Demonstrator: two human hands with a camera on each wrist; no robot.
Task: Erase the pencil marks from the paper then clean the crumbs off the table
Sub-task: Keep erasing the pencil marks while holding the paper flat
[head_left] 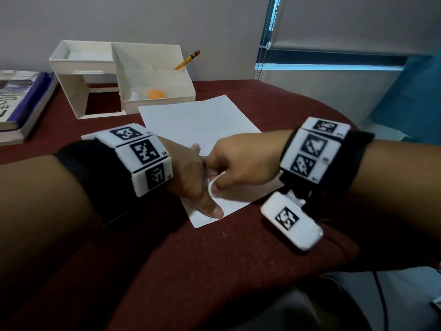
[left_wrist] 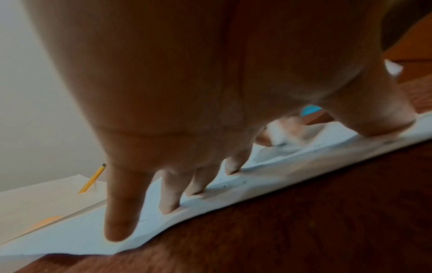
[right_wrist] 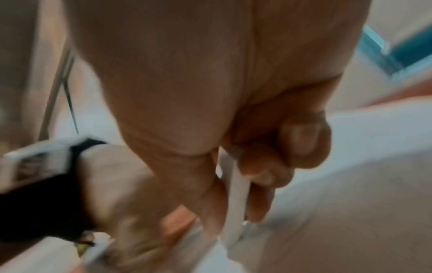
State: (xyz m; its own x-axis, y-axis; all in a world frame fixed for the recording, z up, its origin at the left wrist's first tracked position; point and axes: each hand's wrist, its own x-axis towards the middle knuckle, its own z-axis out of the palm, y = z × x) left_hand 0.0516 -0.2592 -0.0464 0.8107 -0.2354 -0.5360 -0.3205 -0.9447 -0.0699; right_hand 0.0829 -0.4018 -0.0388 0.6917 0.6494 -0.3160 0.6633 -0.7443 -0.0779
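Observation:
A white sheet of paper [head_left: 200, 120] lies on the maroon table [head_left: 214, 259]. My left hand [head_left: 198, 180] presses the paper's near part flat with straight, spread fingers [left_wrist: 119, 221]. Just right of it, my right hand [head_left: 229, 168] grips a white eraser [head_left: 213, 186], whose tip touches the paper between my left thumb and fingers. In the right wrist view the fingers [right_wrist: 264, 177] curl round the eraser [right_wrist: 237, 199]; that picture is blurred. Faint pencil marks show by my left thumb [head_left: 211, 218]. Small dark specks [left_wrist: 233, 184] dot the paper [left_wrist: 210, 199] near my left fingertips.
A white desk organizer [head_left: 124, 75] stands behind the paper with a yellow pencil [head_left: 187, 59] and an orange ball [head_left: 156, 94] in it. Books [head_left: 21, 101] are stacked at the far left. A blind and its bead chain [head_left: 265, 39] hang at the back right.

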